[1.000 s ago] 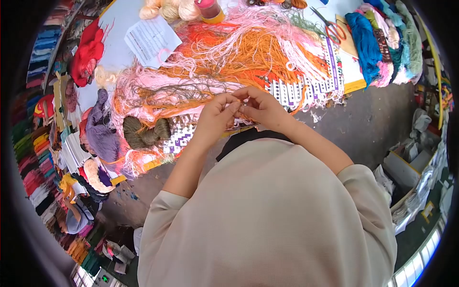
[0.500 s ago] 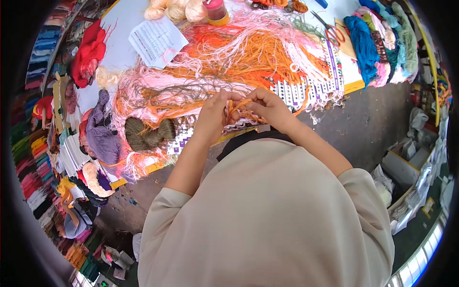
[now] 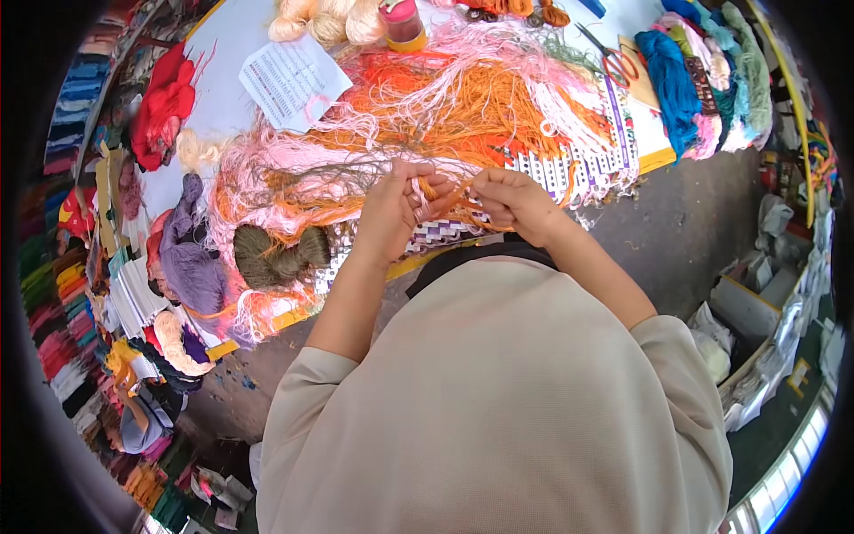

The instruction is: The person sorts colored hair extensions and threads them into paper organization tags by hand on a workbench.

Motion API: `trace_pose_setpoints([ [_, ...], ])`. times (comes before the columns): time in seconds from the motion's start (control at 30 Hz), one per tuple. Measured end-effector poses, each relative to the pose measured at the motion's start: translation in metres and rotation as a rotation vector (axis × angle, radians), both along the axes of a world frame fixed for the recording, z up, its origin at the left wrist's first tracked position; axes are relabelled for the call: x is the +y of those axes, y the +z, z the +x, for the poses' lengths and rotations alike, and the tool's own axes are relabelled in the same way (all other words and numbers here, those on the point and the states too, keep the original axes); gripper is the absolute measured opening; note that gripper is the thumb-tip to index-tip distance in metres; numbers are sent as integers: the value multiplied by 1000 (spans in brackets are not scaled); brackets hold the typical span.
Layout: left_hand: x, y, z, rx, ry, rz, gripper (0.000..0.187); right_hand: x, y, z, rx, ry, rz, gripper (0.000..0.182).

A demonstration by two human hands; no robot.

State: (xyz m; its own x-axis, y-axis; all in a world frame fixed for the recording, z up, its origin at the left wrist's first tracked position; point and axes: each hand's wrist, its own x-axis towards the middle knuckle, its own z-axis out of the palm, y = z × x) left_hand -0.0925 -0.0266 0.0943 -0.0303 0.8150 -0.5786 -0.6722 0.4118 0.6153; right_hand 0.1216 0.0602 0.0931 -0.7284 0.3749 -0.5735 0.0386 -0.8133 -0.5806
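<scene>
Orange yarn (image 3: 463,198) is stretched between my two hands above the near edge of the table. My left hand (image 3: 398,206) has its fingers curled, with strands looped about them. Fingers pinched together, my right hand (image 3: 519,205) grips the same yarn a short way to the right. Beneath and beyond both hands spreads a tangled heap of orange and pink yarn (image 3: 418,98). White cards with punched holes and purple marks (image 3: 560,173) stick out from under the heap. An olive-brown skein (image 3: 280,256) lies left of my left hand.
Red-handled scissors (image 3: 620,68) and a blue skein (image 3: 669,84) lie at the right. A printed sheet (image 3: 294,82) and a pink-lidded jar (image 3: 402,25) are at the back. Purple yarn (image 3: 193,267) and red yarn (image 3: 165,107) lie left. Shelves hold colourful yarn further left.
My hands have drawn slightly apart, the right one moving a little to the right and down. The fingers of my left hand have loosened somewhat. Orange yarn still runs between the hands.
</scene>
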Motion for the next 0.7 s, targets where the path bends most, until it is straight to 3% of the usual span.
trace_pose_setpoints([
  [0.13, 1, 3, -9, 32, 57, -10, 54, 7, 0, 4, 28, -86, -45, 15],
  [0.23, 0, 6, -12, -11, 74, 43, 54, 14, -4, 5, -202, -184, 109, 15],
  [0.37, 3, 14, -1, -82, 62, 134, 53, 11, 12, -6, -317, -170, 312, 16],
  [0.57, 7, 13, 30, -135, 72, 188, 51, -16, 14, -16, -430, 68, 968, 16],
  [0.63, 10, 10, 37, -134, 114, 183, 50, -29, 36, -16, -498, 257, 1044, 21],
  [0.67, 9, 11, 37, -166, 141, 154, 48, -31, 37, -12, -452, 401, 897, 32],
  [0.7, 8, 10, 32, -197, 172, 121, 47, -37, 26, -3, -327, 363, 931, 37],
])
